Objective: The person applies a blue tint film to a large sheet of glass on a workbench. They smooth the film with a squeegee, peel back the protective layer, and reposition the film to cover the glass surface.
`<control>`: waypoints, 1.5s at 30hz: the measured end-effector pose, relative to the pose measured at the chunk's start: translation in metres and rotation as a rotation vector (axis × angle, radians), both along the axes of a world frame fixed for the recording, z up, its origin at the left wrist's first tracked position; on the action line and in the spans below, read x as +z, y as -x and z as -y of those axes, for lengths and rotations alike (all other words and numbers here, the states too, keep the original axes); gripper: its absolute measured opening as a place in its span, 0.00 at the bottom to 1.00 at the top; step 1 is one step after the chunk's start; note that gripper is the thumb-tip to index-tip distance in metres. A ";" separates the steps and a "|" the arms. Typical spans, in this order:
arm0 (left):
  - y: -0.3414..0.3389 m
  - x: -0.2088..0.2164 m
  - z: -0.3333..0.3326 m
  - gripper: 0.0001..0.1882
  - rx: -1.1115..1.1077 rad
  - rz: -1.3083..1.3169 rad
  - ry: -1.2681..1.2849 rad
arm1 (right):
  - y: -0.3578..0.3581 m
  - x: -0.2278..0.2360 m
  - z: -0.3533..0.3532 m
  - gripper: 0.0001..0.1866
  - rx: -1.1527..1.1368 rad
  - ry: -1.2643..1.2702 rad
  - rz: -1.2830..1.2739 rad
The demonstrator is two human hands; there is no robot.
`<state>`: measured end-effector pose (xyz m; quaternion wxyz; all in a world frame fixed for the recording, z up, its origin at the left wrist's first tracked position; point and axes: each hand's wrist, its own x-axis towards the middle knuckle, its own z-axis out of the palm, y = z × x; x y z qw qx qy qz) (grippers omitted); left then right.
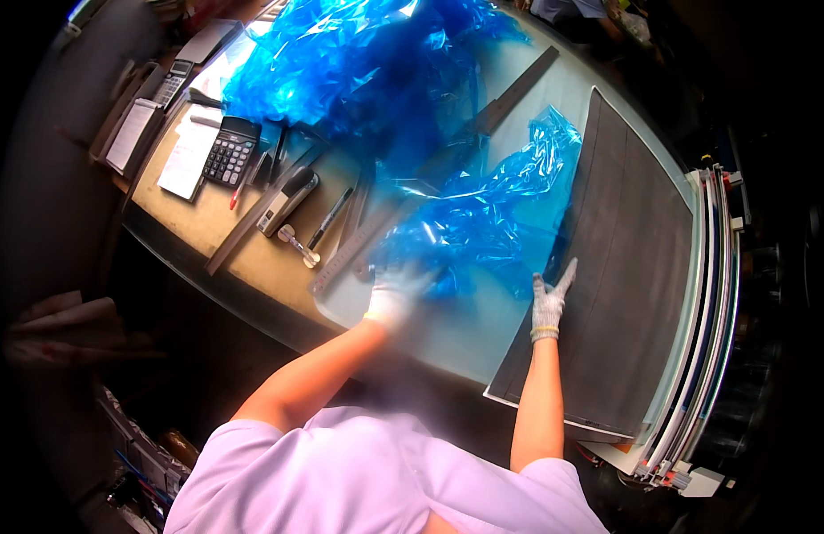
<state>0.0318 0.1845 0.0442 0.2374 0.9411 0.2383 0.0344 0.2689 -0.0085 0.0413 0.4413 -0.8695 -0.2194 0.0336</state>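
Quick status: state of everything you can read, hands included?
Blue film: crumpled, heaped
Black sheet: flat
Left hand: gloved, blurred, at film
Right hand: gloved, fingers extended, at sheet's edge
Larger calculator: face up
Smaller calculator: face up
Stapler: open or closed unclear
Marker: lying, cap unclear

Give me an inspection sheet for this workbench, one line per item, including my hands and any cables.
Surface: tan table, partly covered by film and sheets.
Job's things: crumpled blue film heaped at the far side, spreading toward a dark sheet at right.
Clutter: black calculator, stapler, marker, left of the film.
Hands: left hand gloved, motion-blurred, by the film; right hand gloved, fingers spread, at the dark sheet's left edge.
Cables: none clearly made out.
Surroundings: long rails at right; mostly dark.
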 end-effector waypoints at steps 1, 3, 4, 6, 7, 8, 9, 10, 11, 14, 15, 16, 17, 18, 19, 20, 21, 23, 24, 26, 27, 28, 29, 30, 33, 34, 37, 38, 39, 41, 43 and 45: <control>-0.012 0.000 -0.014 0.40 0.091 -0.098 0.158 | -0.012 0.002 -0.025 0.47 0.098 0.012 -0.022; -0.030 -0.025 -0.033 0.36 0.221 0.094 -0.235 | -0.029 0.002 -0.078 0.46 0.255 0.091 -0.071; -0.033 -0.038 -0.042 0.34 0.274 0.124 -0.352 | -0.035 -0.005 -0.102 0.46 0.312 0.159 -0.101; -0.041 0.002 -0.050 0.30 0.411 0.128 -0.234 | -0.047 -0.024 -0.138 0.43 0.351 0.149 -0.173; -0.041 0.008 -0.052 0.29 0.448 0.126 -0.253 | -0.045 -0.029 -0.161 0.38 0.353 0.226 -0.164; -0.041 0.015 -0.055 0.28 0.484 0.124 -0.272 | -0.045 -0.034 -0.185 0.33 0.355 0.301 -0.153; -0.058 0.015 -0.049 0.27 0.413 0.162 -0.351 | -0.084 -0.080 -0.189 0.31 0.304 0.073 -0.264; -0.052 0.004 -0.056 0.27 0.434 0.143 -0.457 | -0.070 -0.071 -0.220 0.31 0.368 0.108 -0.329; -0.052 -0.009 -0.069 0.29 0.447 0.246 -0.508 | -0.054 -0.057 -0.244 0.31 0.433 0.072 -0.427; -0.070 -0.023 -0.084 0.30 0.602 0.170 -0.343 | -0.022 -0.019 -0.288 0.30 0.563 -0.208 -0.748; -0.078 -0.038 -0.092 0.30 0.669 0.215 -0.339 | -0.015 -0.001 -0.297 0.29 0.600 -0.309 -0.829; -0.083 -0.052 -0.101 0.30 0.739 0.264 -0.336 | -0.012 0.014 -0.301 0.29 0.632 -0.387 -0.860; -0.087 -0.060 -0.102 0.29 0.688 0.188 -0.356 | -0.017 0.023 -0.298 0.29 0.648 -0.452 -0.860; -0.095 -0.059 -0.102 0.28 0.634 0.125 -0.375 | -0.033 0.023 -0.292 0.30 0.686 -0.533 -0.794; -0.109 -0.046 -0.099 0.28 0.593 0.055 -0.245 | -0.058 0.014 -0.275 0.32 0.622 -0.509 -0.703; -0.115 -0.025 -0.097 0.28 0.571 -0.029 -0.114 | -0.060 0.017 -0.258 0.32 0.446 -0.391 -0.664; -0.124 -0.001 -0.090 0.28 0.536 -0.102 0.017 | -0.063 0.013 -0.232 0.30 0.353 -0.346 -0.502; -0.121 0.030 -0.056 0.30 0.409 -0.047 -0.062 | -0.067 0.009 -0.181 0.27 0.131 -0.214 -0.199; -0.122 0.045 -0.035 0.32 0.287 -0.003 -0.029 | -0.083 -0.015 -0.141 0.25 0.042 -0.187 -0.058; -0.083 0.049 -0.016 0.34 0.066 0.137 -0.077 | -0.034 0.008 -0.103 0.25 0.081 -0.099 0.068; -0.064 0.068 -0.006 0.35 0.057 0.184 0.034 | -0.013 0.016 -0.083 0.25 0.129 -0.107 0.105; -0.046 0.083 0.001 0.36 0.041 0.231 0.147 | 0.012 0.028 -0.064 0.26 0.139 -0.099 0.086; -0.029 0.082 0.004 0.37 0.048 0.306 0.034 | 0.037 0.036 -0.046 0.28 0.146 -0.092 0.071; -0.012 0.080 0.005 0.37 0.049 0.382 -0.079 | 0.057 0.030 -0.026 0.30 0.143 -0.006 0.106; 0.014 0.070 0.008 0.39 0.163 0.531 -0.230 | 0.117 0.013 0.016 0.41 0.256 0.025 0.038; 0.019 0.067 0.003 0.39 0.225 0.563 -0.253 | 0.132 0.017 0.020 0.43 0.286 0.057 -0.010; 0.014 0.077 -0.046 0.25 0.291 0.886 -0.225 | 0.159 0.014 0.034 0.39 0.350 0.306 0.025; 0.008 0.092 -0.075 0.13 0.368 0.983 -0.287 | 0.165 0.010 0.038 0.39 0.388 0.420 0.079; 0.005 0.098 -0.109 0.07 0.438 1.001 -0.323 | 0.169 0.001 0.043 0.35 0.369 0.411 0.108; -0.007 0.115 -0.178 0.03 0.599 0.922 -0.265 | 0.172 -0.011 0.053 0.33 0.409 0.444 0.190; -0.016 0.124 -0.246 0.10 0.699 0.688 -0.268 | 0.173 -0.014 0.059 0.30 0.443 0.462 0.242; -0.026 0.123 -0.306 0.16 0.713 0.449 -0.299 | 0.172 -0.014 0.064 0.28 0.463 0.469 0.266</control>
